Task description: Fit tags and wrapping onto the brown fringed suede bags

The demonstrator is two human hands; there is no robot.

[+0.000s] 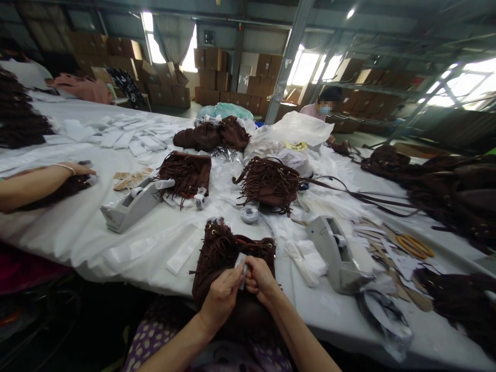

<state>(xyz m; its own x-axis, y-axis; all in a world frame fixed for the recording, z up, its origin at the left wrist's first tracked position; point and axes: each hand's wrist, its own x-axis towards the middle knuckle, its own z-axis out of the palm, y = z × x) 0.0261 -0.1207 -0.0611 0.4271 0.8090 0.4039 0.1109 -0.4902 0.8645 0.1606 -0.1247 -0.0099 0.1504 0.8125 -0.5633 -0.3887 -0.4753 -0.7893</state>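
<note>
White strip (241, 260), pinched in both hands (222, 293) (261, 278), points lengthwise toward the rim (252, 240) of the brown bag (207, 261).

matt suede-like fringed bag (219, 253), smooth plastic tape dispenser (328, 248), creased table cover (85, 225), matt cardboard boxes (209, 80)

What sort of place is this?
Probably a bag factory or workshop: fringed brown bags across a long white-covered table, tape dispensers among them, cardboard boxes stacked behind.
</note>
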